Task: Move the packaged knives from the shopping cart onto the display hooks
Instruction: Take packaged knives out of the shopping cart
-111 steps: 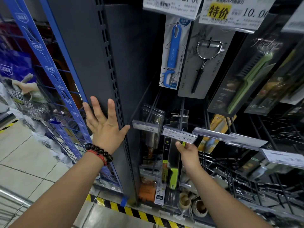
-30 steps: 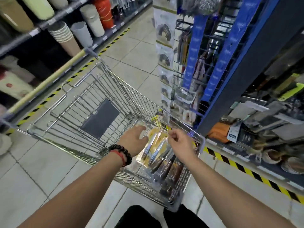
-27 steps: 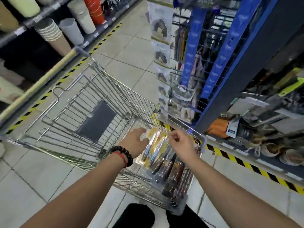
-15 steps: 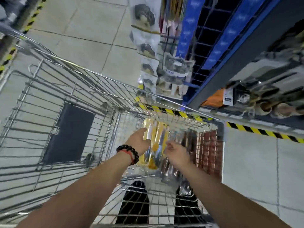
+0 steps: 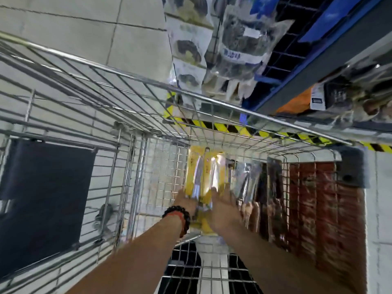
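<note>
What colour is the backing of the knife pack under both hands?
Yellow, seen in the head view: the knife pack.

Pale tiled floor (image 5: pixel 131 35), yellow-and-black hazard tape (image 5: pixel 237 128) along the shelf base, clear bagged goods (image 5: pixel 239 45) hanging on a blue wire rack (image 5: pixel 282 47), orange box (image 5: pixel 297 103) on the bottom shelf, beaded bracelet (image 5: pixel 180 215) on a wrist

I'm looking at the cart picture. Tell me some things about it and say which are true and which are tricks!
1. Both hands, left and right, are on the yellow knife pack. True.
2. The yellow knife pack hangs on a hook. False: it is inside the shopping cart.
3. A beaded bracelet is on the left wrist. True.
4. The cart holds only one pack. False: more packs stand to its right.
</note>
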The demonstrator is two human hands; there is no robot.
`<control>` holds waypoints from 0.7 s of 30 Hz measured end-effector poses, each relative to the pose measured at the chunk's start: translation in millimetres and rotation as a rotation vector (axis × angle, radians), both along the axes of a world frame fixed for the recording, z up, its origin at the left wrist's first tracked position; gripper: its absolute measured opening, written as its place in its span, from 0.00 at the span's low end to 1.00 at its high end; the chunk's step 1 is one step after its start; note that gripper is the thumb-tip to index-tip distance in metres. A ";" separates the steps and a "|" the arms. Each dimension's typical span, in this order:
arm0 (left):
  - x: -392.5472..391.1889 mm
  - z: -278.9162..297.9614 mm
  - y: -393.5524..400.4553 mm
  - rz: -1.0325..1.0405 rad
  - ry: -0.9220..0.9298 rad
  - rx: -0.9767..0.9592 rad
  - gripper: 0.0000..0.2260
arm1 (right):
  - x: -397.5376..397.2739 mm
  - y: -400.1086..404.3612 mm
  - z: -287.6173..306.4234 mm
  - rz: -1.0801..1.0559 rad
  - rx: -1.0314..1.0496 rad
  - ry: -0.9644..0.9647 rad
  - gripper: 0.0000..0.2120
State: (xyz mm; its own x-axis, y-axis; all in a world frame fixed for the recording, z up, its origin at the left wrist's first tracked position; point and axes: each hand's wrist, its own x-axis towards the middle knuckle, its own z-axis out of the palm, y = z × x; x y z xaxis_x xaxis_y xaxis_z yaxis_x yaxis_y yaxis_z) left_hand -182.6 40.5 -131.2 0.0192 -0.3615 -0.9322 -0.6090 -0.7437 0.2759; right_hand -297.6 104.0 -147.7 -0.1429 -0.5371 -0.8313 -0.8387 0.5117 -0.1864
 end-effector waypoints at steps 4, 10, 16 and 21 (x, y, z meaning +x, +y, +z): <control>0.5 -13.8 3.1 0.013 -0.057 -0.054 0.12 | -3.6 6.1 -6.8 -0.208 -0.095 -0.082 0.33; -2.2 -12.4 1.8 -0.044 -0.056 -0.155 0.03 | 0.5 -3.1 -8.9 -0.541 -0.168 -0.117 0.35; 10.5 -7.4 -1.9 -0.032 0.128 -0.134 0.08 | 2.4 -6.4 -5.6 -0.786 -0.100 -0.237 0.43; 30.7 15.3 1.5 0.066 0.293 0.031 0.13 | -6.6 0.0 21.0 -0.975 -0.034 -0.451 0.28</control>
State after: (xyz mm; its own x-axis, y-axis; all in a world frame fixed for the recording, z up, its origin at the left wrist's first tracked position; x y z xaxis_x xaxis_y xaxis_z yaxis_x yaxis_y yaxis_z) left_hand -151.9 42.0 -115.9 -0.2299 -0.3397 -0.9120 -0.4564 -0.7900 0.4094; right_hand -304.2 104.0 -126.7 -0.2063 -0.3812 -0.9012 0.0787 0.9116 -0.4036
